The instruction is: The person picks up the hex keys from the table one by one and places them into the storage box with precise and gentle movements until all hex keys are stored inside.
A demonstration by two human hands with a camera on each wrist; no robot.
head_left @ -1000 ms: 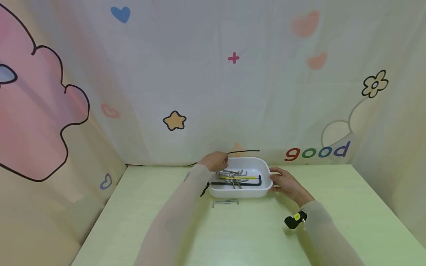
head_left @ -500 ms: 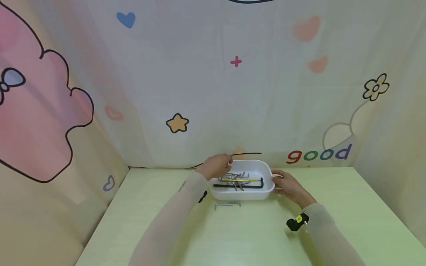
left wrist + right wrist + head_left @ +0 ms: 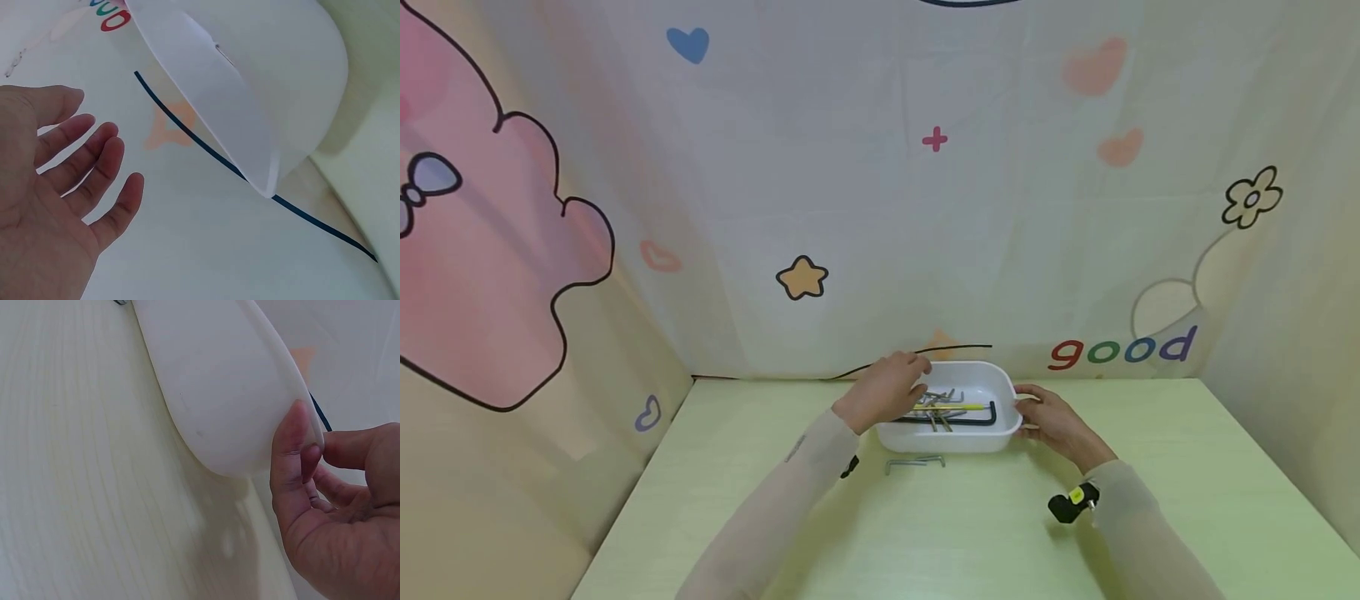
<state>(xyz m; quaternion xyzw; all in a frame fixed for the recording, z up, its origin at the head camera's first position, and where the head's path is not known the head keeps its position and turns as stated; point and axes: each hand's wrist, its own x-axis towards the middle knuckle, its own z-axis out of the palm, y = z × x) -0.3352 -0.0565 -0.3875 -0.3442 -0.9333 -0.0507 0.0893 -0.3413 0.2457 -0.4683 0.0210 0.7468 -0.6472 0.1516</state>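
A white tray [image 3: 951, 442] with a rounded rim stands on the table near the back curtain. Inside it lie a large black hex key [image 3: 973, 422], a yellow rod-like piece [image 3: 972, 407] and several small silver and brassy hex keys [image 3: 942, 421]. My left hand [image 3: 883, 392] hovers over the tray's left end and hides part of it. In the left wrist view this hand [image 3: 75, 181] has loosely bent fingers and an empty palm. At the tray's right end, my right hand [image 3: 1052, 423] grips the rim; the right wrist view shows thumb and fingers [image 3: 290, 444] pinching it.
Two silver hex keys [image 3: 913, 463] lie on the pale green table [image 3: 955, 533] just in front of the tray. A printed curtain [image 3: 850, 208] rises behind the table, close to the tray's back. A black wrist device [image 3: 1073, 502] hangs beneath the right sleeve.
My left hand has shifted slightly back toward me over the tray's left end, with its fingers spreading a little. The right hand keeps its grip; the head view has tilted slightly.
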